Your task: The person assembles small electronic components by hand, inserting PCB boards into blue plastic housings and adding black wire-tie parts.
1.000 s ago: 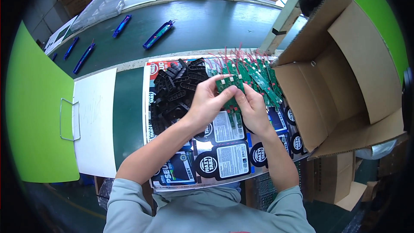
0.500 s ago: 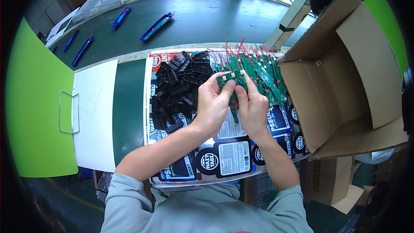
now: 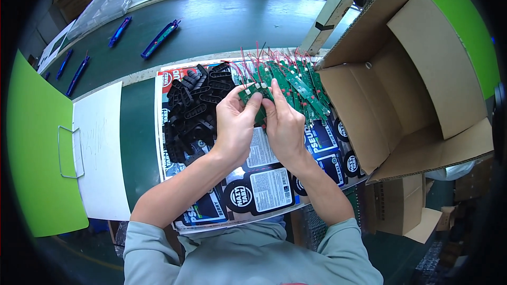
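Between both hands I grip several narrow green circuit boards (image 3: 245, 94) with white connectors and red wires at their far end. My left hand (image 3: 234, 122) is closed round their left side, its thumb pressed on the face. On the other side, my right hand (image 3: 285, 129) is closed on them too, thumb against the boards and index finger pointing away along the edge. The fingers hide much of the held boards. Just beyond and right lies a pile of similar boards (image 3: 302, 88) with red wires. Left of my hands is a heap of black slotted plastic parts (image 3: 195, 111).
Printed sheeting (image 3: 240, 196) covers the work surface. An open cardboard box (image 3: 364, 111) stands at the right. To the left are a white sheet (image 3: 100, 153) and a green clipboard (image 3: 42, 153). Several blue-cased pieces (image 3: 161, 38) lie on the dark green bench (image 3: 222, 21) beyond.
The whole view has shifted, so the scene sits farther left. My right index finger now reaches up along the boards. Both hands keep their grip on them.
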Tool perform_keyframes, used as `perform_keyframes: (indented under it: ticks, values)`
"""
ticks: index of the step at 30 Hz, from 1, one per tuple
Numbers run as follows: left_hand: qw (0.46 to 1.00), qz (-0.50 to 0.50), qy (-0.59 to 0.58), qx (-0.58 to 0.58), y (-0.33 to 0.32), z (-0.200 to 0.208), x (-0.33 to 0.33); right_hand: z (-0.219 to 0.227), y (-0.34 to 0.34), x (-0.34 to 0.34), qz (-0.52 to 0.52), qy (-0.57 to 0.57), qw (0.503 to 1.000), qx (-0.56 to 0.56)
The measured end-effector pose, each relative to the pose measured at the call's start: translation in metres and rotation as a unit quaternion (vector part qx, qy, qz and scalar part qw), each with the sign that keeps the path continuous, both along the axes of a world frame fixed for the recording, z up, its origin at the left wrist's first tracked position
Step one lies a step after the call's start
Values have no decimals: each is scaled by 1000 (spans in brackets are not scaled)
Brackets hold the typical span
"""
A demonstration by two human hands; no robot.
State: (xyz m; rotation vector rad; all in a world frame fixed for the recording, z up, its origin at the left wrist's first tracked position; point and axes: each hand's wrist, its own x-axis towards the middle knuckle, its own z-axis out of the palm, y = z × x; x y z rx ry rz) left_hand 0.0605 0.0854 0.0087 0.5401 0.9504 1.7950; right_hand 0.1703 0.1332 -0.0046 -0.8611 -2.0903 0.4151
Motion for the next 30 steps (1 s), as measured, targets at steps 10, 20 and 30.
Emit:
perform_keyframes:
  ticks: [10, 20, 30]
  values:
    - [998, -41, -29, -34, 4, -4, -21, 5, 72, 47, -217, -133, 952, 172]
    - [997, -71, 10, 16, 4, 1, -26, 8, 12, 10, 89, 88, 968, -217]
    - [989, -97, 111, 31, 2, 5, -19, 13, 14, 8, 217, 204, 859, -417]
